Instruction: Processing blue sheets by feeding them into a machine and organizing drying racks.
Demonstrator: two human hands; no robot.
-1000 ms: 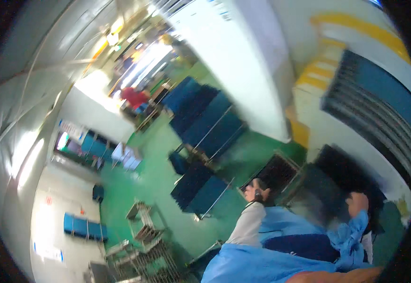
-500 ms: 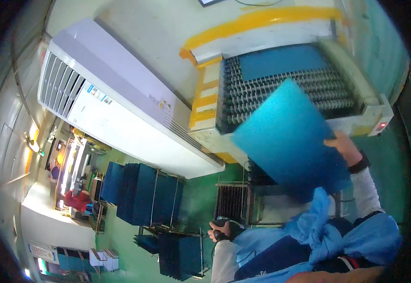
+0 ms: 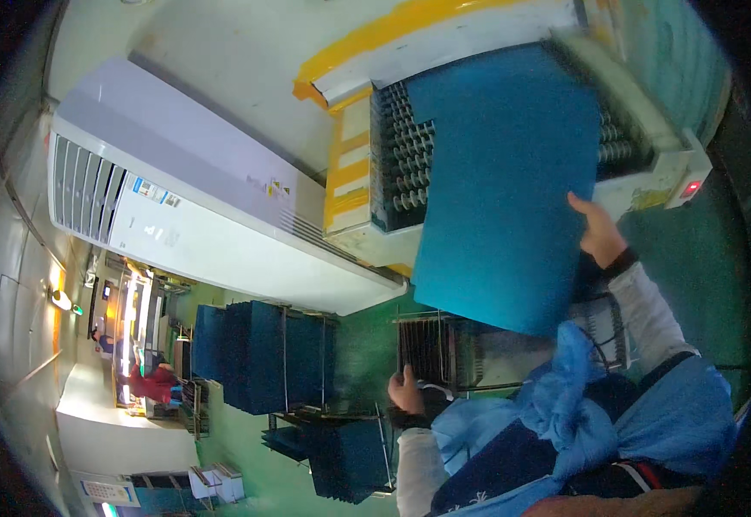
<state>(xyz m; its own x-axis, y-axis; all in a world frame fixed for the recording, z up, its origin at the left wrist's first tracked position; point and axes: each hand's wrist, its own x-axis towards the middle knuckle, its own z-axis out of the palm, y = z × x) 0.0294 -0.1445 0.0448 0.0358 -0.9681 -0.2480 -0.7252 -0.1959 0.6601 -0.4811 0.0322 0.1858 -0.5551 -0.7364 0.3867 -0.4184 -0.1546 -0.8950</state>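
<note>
The right hand (image 3: 598,234) pinches a large blue panel (image 3: 505,198) at its right edge, the thumb lying on the upper face and the other fingers mostly out of sight beneath. The grip is near the middle of that edge, and the panel is held from this side alone. Its far end is over the roller machine (image 3: 651,185), covering part of the rows of pale rollers (image 3: 410,164) and overlapping a second blue panel (image 3: 423,93) that lies at the back of the rollers. Its near end reaches out past the machine's front edge, toward the blue cloth (image 3: 556,396) tied about the wearer. Whether its underside touches the rollers, I cannot tell.

The left hand (image 3: 406,393) is low, well apart from the panel, beside a dark slatted rack (image 3: 423,353). Its thumb points up and its fingers look curled, but I cannot tell whether they close on the rack's edge or only rest near it.

A red switch (image 3: 692,187) glows at the machine's right corner. To the left stands a white air conditioner (image 3: 220,215); beyond it, on the green floor (image 3: 358,323), a rack of blue panels (image 3: 255,355) and a person in red (image 3: 153,383)
</note>
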